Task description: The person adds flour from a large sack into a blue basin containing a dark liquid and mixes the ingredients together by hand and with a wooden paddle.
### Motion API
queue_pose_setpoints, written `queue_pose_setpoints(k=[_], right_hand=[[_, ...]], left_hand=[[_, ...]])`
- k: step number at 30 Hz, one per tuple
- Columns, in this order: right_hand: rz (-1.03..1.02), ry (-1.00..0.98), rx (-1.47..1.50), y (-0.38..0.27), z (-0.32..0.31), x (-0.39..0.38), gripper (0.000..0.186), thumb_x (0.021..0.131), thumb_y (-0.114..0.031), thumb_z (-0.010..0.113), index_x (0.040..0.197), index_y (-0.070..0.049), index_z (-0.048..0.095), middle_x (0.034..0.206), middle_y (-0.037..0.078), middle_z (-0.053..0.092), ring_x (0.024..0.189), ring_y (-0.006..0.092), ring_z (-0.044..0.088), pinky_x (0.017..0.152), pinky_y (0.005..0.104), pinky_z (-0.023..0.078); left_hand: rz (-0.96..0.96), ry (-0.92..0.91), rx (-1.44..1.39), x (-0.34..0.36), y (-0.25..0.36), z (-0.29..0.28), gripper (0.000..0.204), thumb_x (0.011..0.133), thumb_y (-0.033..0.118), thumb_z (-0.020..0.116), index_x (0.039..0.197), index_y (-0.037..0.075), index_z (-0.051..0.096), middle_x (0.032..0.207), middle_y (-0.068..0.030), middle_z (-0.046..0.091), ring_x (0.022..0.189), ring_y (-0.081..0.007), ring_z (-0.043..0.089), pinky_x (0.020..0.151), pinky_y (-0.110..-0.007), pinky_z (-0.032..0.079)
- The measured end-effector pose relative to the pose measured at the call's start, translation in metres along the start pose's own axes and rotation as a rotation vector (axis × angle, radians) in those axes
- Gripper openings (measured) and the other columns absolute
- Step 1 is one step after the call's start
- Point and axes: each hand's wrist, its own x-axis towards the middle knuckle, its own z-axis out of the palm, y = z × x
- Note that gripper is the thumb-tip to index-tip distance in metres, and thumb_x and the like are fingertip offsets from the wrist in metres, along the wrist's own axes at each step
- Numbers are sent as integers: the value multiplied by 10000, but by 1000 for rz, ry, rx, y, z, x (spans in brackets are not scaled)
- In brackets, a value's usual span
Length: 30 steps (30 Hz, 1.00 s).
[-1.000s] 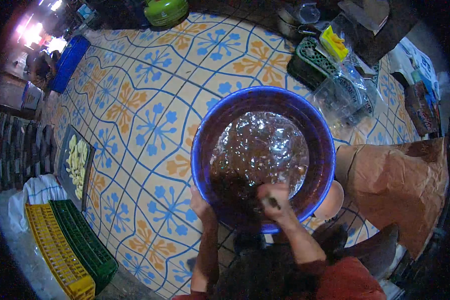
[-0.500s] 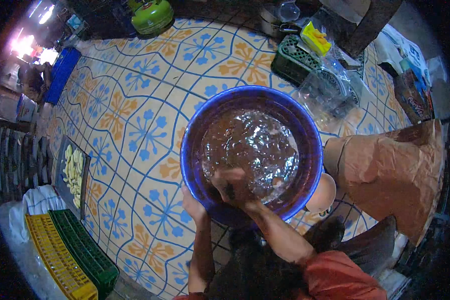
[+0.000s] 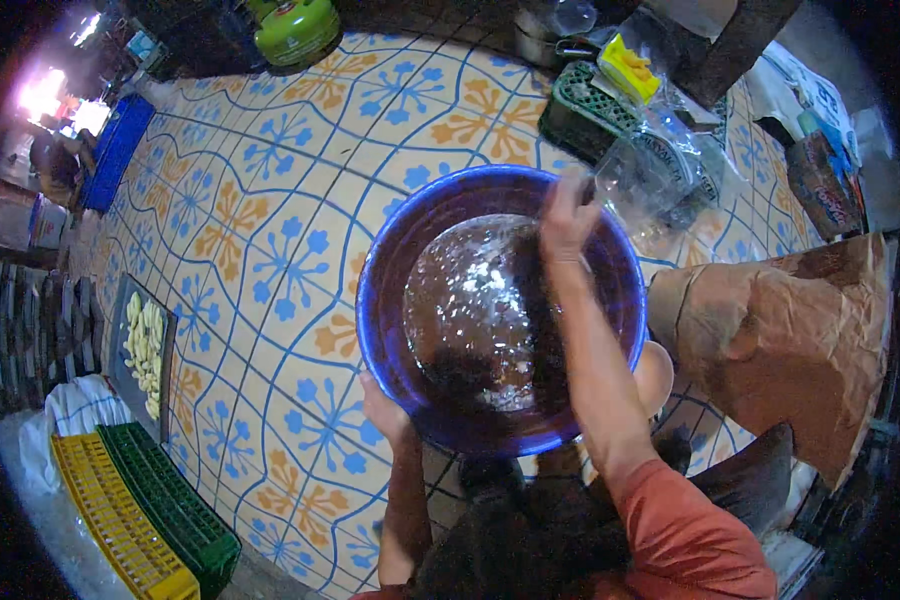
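Observation:
A large round blue basin [image 3: 365, 285] is in front of me, with a glossy, dark brownish wet mass [image 3: 470, 300] inside that reflects the light. My left hand [image 3: 382, 408] grips the basin's side at the lower left, its fingers partly hidden by the wall. Reaching across the basin, my right hand [image 3: 568, 225] is at the inner wall near the far right rim. Its fingers are curled, and a small dark patch shows between them; what it is I cannot make out.
Right of the basin are a rounded tan object [image 3: 654, 378] and a large brown paper sack [image 3: 770, 340]. Beyond it stand a green crate [image 3: 580, 115] and clear plastic bags [image 3: 660, 175]. Left are a tray with pale pieces [image 3: 145, 345], yellow [image 3: 120, 515] and green crates [image 3: 175, 500].
My right hand has moved from the near middle of the basin up to its far right side. My left hand stays on the basin's lower left; the wet surface has shifted.

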Motion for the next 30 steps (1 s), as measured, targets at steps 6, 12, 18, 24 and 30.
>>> queue_pose_setpoints(k=[6, 12, 18, 24, 30], right_hand=[[93, -485, 1376, -141, -89, -47, 153, 765, -82, 547, 917, -89, 554, 795, 40, 593, 716, 217, 566, 727, 324, 415], [405, -443, 1368, -21, -152, -98, 49, 772, -75, 499, 771, -106, 537, 694, 14, 529, 633, 157, 514, 584, 315, 404], [778, -246, 1253, -37, -80, -16, 219, 866, -233, 500, 734, -64, 543, 618, 40, 503, 558, 175, 468, 584, 320, 352], [128, -901, 1360, -89, -163, -66, 253, 793, -267, 543, 745, -34, 629, 696, 124, 625, 645, 257, 631, 593, 327, 474], [171, -460, 1125, -39, -149, -63, 246, 641, -198, 660, 830, -44, 632, 770, 102, 634, 680, 237, 624, 621, 317, 480]], left_hand=[[132, 58, 187, -7, 31, -13, 444, 964, 329, 291, 960, -12, 574, 826, -56, 604, 708, -149, 540, 657, -309, 453], [28, -18, -165, -2, 13, -15, 393, 951, 305, 337, 920, -13, 567, 786, -53, 602, 683, -156, 540, 618, -307, 440], [-6, 22, -140, -3, 16, -5, 339, 950, 259, 336, 886, 10, 556, 757, -43, 590, 674, -150, 533, 629, -295, 438], [161, 5, -98, -3, 22, -11, 281, 939, 249, 401, 968, 2, 532, 829, -62, 576, 743, -148, 528, 684, -277, 428], [396, 121, 251, -18, 30, -11, 446, 905, 296, 476, 1202, -22, 381, 1161, -144, 465, 1022, -198, 455, 872, -326, 378]])
